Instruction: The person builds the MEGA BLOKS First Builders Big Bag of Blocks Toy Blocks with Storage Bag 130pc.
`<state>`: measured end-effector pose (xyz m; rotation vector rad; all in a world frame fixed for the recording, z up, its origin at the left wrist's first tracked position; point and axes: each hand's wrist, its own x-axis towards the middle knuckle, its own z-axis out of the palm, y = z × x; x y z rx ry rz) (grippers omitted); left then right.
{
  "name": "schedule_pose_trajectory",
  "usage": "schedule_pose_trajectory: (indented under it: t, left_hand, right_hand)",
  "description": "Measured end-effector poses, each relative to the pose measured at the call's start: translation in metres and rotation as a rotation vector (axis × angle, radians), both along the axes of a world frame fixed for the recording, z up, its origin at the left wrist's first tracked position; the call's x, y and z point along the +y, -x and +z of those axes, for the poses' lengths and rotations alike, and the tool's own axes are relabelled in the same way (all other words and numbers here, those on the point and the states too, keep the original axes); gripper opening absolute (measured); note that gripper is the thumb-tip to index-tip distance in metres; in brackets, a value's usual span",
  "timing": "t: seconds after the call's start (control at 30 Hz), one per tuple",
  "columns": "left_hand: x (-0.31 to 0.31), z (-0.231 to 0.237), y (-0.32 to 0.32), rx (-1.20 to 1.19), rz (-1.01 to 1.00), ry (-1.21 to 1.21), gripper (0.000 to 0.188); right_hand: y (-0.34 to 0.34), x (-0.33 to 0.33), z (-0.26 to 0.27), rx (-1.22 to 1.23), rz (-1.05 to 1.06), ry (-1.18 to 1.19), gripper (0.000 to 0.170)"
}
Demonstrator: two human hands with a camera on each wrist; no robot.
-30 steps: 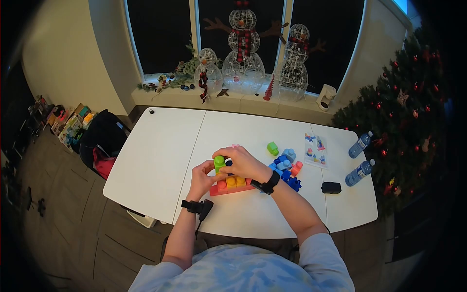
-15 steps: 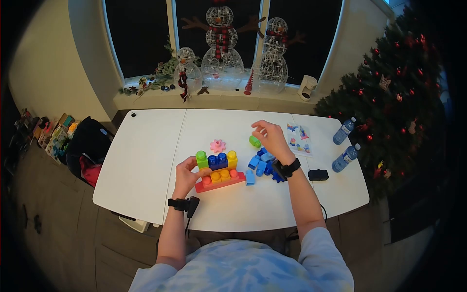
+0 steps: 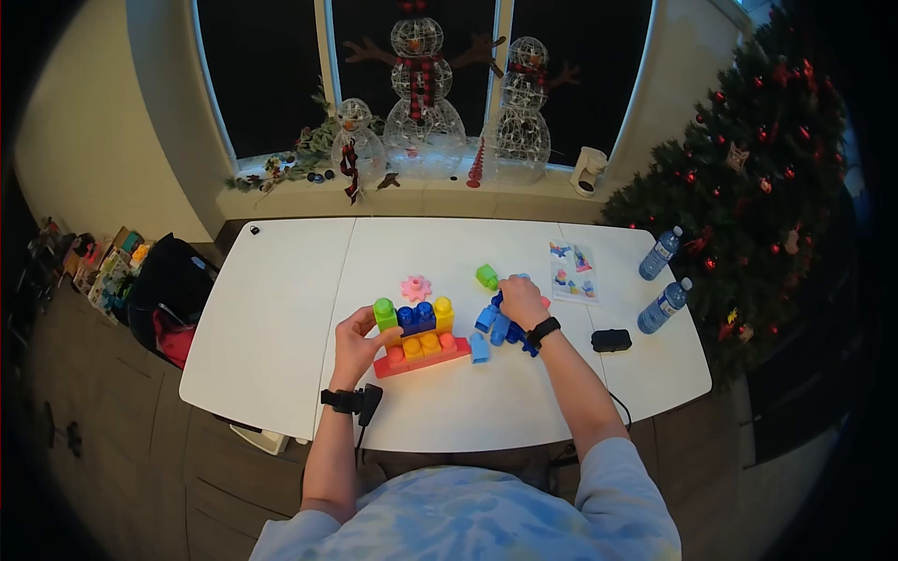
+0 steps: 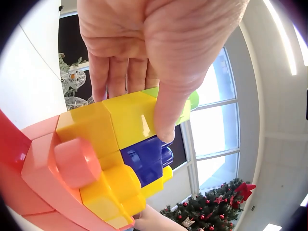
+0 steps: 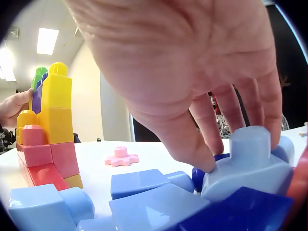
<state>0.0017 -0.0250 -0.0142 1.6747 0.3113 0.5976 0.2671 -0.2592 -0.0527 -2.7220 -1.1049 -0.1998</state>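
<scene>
A toy building-block wall stands at the table's middle, with a red base (image 3: 423, 362), yellow and pink blocks above, then green (image 3: 383, 315), dark blue (image 3: 416, 321) and yellow blocks (image 3: 443, 313). My left hand (image 3: 356, 342) grips its left end; in the left wrist view the thumb presses the front, fingers behind. My right hand (image 3: 522, 301) reaches down into the pile of loose blue blocks. Its thumb and fingertips surround a light blue block (image 5: 250, 168), dark blue showing beside the thumb; I cannot tell whether it pinches one.
A pink gear piece (image 3: 415, 288) lies behind the wall and a green block (image 3: 486, 276) behind the pile. Toward the right are a picture sheet (image 3: 572, 273), a black case (image 3: 611, 340) and two water bottles (image 3: 661, 252). A light blue block (image 3: 479, 349) lies beside the wall.
My right hand has left the wall's top, moved right past the green block and come down into the blue pile. My left hand stays at the wall's left end.
</scene>
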Motion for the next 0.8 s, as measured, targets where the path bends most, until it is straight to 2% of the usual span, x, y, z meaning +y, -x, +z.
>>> schedule_pose_trajectory:
  t: [0.27, 0.33, 0.4, 0.47, 0.57, 0.63, 0.7, 0.8]
  left_hand:
    - [0.002, -0.002, -0.001, -0.017, -0.020, -0.044, 0.046]
    - [0.002, -0.002, -0.001, -0.007, -0.016, -0.060, 0.045]
    - [0.002, -0.002, -0.001, 0.001, -0.009, -0.076, 0.044]
    - [0.002, -0.002, -0.001, 0.007, -0.007, -0.071, 0.040]
    - [0.002, -0.002, -0.001, -0.035, -0.018, -0.067, 0.039]
    - [0.003, -0.003, -0.002, -0.030, -0.014, -0.075, 0.040]
    - [0.002, -0.003, -0.002, -0.022, -0.020, -0.082, 0.040]
    - [0.000, 0.001, -0.002, 0.025, -0.007, -0.066, 0.040]
  right_hand:
    - [-0.001, 0.010, -0.007, 0.007, -0.038, -0.004, 0.013]
    - [0.000, 0.013, -0.009, -0.029, -0.063, 0.122, 0.014]
    - [0.003, 0.010, -0.011, -0.094, -0.025, 0.125, 0.016]
    - [0.008, 0.011, 0.000, -0.161, 0.022, 0.127, 0.017]
    - [0.016, 0.013, 0.038, -0.171, -0.022, 0.051, 0.018]
    - [0.041, 0.022, 0.082, 0.075, 0.050, -0.480, 0.025]
    - [0.064, 0.035, 0.109, 0.399, 0.219, -0.732, 0.035]
    - [0.093, 0.060, 0.113, 0.590, 0.531, -0.822, 0.036]
